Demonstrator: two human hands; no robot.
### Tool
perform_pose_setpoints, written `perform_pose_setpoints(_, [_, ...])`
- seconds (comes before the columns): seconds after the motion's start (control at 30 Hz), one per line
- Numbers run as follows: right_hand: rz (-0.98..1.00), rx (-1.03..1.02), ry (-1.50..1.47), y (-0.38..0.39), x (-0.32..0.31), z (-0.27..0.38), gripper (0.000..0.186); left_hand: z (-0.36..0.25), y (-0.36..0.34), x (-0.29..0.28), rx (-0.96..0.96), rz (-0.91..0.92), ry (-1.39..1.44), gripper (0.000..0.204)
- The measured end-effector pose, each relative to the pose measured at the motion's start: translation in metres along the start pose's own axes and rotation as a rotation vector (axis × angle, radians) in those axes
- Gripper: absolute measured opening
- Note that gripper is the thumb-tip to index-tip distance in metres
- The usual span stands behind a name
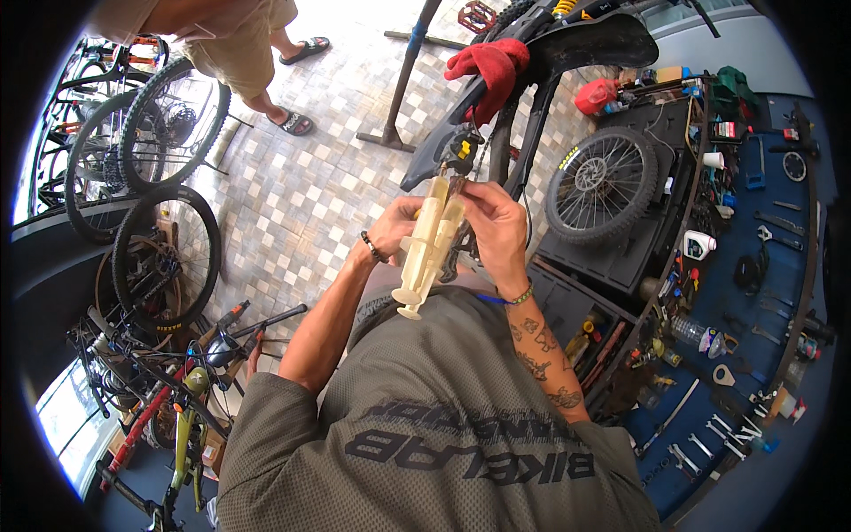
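Two yellowish plastic syringes [424, 239] lie side by side between my hands, plungers pointing down toward my chest. My left hand [394, 229] is closed at the side of the nearer-left barrel, its fingertips hidden behind it. On the other side, my right hand [498, 222] pinches with thumb and fingers near the top of the second barrel; what lies inside that pinch is partly covered. Just beyond the syringe tips is a small black bike component [461, 152] with a yellow part. Dark metal drivetrain parts [463, 241] show below my right fingers.
A dark bike frame with a black saddle [589, 49] and a red cloth [496, 75] stands ahead. To the right, a wheel [596, 184] rests on a black bench beside a tool-covered blue board [753, 293]. Several bikes and wheels [168, 257] line the left. Another person [239, 62] stands far left.
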State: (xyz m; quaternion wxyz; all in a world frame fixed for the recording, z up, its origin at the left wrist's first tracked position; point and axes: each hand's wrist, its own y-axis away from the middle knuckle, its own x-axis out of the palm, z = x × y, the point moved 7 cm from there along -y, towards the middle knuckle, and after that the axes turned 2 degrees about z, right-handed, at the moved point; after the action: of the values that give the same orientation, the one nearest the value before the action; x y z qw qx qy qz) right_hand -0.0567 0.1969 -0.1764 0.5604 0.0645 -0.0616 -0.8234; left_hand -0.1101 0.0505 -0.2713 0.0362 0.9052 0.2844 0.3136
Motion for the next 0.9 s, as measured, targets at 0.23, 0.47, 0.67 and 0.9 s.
perform_pose_setpoints(0.23, [0.0, -0.015, 0.032, -0.001, 0.001, 0.001, 0.021, 0.018, -0.012, -0.015, 0.052, 0.068, -0.113, 0.072])
perform_pose_setpoints(0.47, [-0.011, -0.016, 0.021, -0.002, 0.001, 0.0, 0.019, 0.005, -0.012, 0.001, 0.074, -0.16, 0.069, 0.041])
perform_pose_setpoints(0.67, [0.016, 0.041, -0.082, -0.001, 0.005, 0.004, 0.02, 0.016, -0.007, -0.012, 0.137, -0.13, -0.078, 0.043])
perform_pose_setpoints(0.9, [0.007, 0.04, -0.054, -0.003, 0.004, -0.009, 0.018, -0.011, 0.002, -0.018, 0.107, -0.244, -0.439, 0.04])
